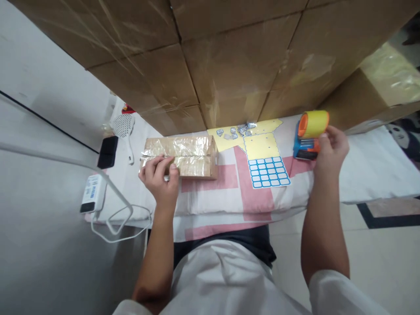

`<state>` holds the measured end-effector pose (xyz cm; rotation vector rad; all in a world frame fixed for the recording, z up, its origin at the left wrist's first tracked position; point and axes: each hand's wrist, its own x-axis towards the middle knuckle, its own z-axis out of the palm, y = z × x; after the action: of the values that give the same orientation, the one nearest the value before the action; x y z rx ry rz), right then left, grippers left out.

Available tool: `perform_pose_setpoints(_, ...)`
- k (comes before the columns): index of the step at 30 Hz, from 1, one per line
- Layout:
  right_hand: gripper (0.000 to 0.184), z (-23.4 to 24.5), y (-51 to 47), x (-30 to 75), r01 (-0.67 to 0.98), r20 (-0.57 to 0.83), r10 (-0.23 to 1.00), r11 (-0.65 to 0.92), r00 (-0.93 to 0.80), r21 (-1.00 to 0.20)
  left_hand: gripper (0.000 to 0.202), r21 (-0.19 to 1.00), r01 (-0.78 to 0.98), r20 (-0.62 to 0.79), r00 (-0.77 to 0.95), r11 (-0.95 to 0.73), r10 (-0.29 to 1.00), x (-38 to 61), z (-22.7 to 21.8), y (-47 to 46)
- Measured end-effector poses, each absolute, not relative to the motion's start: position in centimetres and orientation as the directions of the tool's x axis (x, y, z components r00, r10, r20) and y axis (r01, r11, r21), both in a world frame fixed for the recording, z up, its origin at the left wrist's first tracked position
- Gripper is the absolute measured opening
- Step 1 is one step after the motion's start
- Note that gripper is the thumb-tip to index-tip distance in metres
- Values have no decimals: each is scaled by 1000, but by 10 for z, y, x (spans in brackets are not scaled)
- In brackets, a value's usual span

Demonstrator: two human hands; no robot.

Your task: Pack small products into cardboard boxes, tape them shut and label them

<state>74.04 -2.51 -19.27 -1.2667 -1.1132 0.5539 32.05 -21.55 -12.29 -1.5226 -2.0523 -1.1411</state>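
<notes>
A small cardboard box [193, 166] closed with shiny clear tape lies on the pink-and-white cloth. My left hand [160, 177] rests on its front left part, fingers loosely bent and thumb apart. To the right, my right hand [333, 146] is closed on a blue-and-orange tape dispenser [299, 143] carrying a yellow roll of tape [316, 124]. The dispenser's grip is partly hidden by my fingers. Between my hands lies a sheet of blue-bordered labels [269, 172], its upper part bare yellow backing.
Large stacked cardboard boxes [229, 65] form a wall behind the work surface. Small silvery pieces [242, 130] lie on yellow paper. At left are a white hairbrush [124, 129], a black phone [108, 152] and a white power bank [94, 192] with a looping cable [114, 238].
</notes>
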Motion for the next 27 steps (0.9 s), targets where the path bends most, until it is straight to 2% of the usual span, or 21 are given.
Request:
perform_pose_setpoints(8,37,-207,-21,727,250,441,790,365,426,-897,25,377,921,666,-344,100,662,323,-123,-216)
perform_pose_setpoints(13,34,-215,-15,738,260,504,785,435,361,-862,28,400,916,685,-321,31,654,326,-122,-214)
perform_pose_setpoints(18,33,-221,-14,743,331,587,761,498,277,-802,32,363,930,693,-318,68,647,327,-124,-212)
perform_pose_setpoints(23,59,-227,-22,750,418,632,741,512,228,-750,36,313,948,750,-288,64,595,325,-129,-207)
perform_pose_setpoints(25,63,-224,-26,748,425,642,740,525,199,-737,36,314,948,777,-285,47,562,325,-130,-204)
perform_pose_setpoints(27,70,-215,-34,740,433,540,820,424,189,-796,36,336,941,773,-305,50,556,326,-131,-203)
